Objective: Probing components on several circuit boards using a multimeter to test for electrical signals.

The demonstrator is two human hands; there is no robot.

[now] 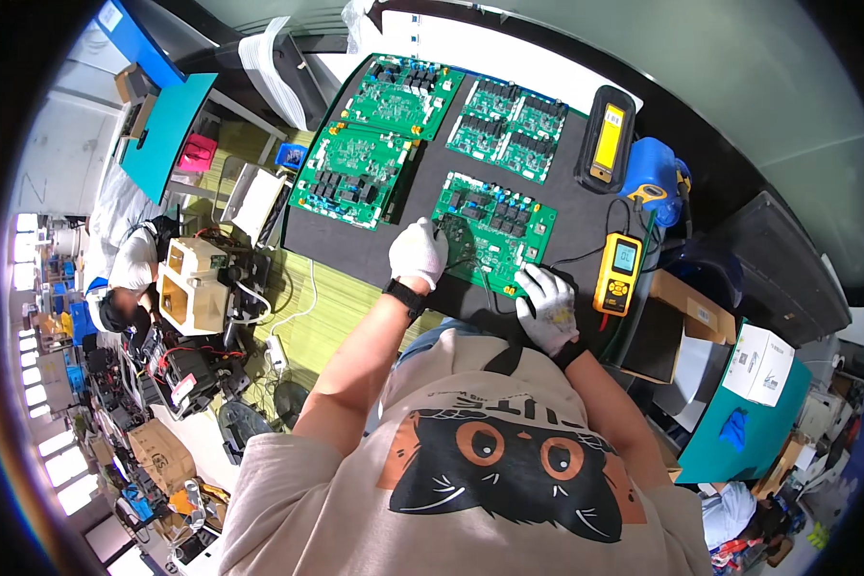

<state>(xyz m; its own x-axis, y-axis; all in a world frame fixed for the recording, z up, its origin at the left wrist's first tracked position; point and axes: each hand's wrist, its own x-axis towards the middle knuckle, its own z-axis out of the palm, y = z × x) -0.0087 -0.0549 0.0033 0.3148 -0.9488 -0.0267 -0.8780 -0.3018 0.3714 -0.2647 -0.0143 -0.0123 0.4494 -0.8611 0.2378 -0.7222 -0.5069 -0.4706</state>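
Observation:
A green circuit board (494, 242) with black relays lies on the black mat in front of me. At its left edge is my left hand (418, 252) in a white glove, fingers curled closed; what they hold, if anything, is too small to make out. My right hand (549, 305), also gloved, rests at the board's lower right corner, fingers stretched out and apart. A thin black test lead (490, 288) loops between the hands over the board's near edge. A yellow multimeter (619, 274) with a lit display lies to the right of the right hand.
Larger green boards (353, 173) lie at the back left of the mat (418, 192), with a smaller board panel (511, 127) at the back. At the right are a black-and-yellow device (607, 139), a blue tool (655, 173) and a cardboard box (686, 307). Another person (130, 274) bends at the far left.

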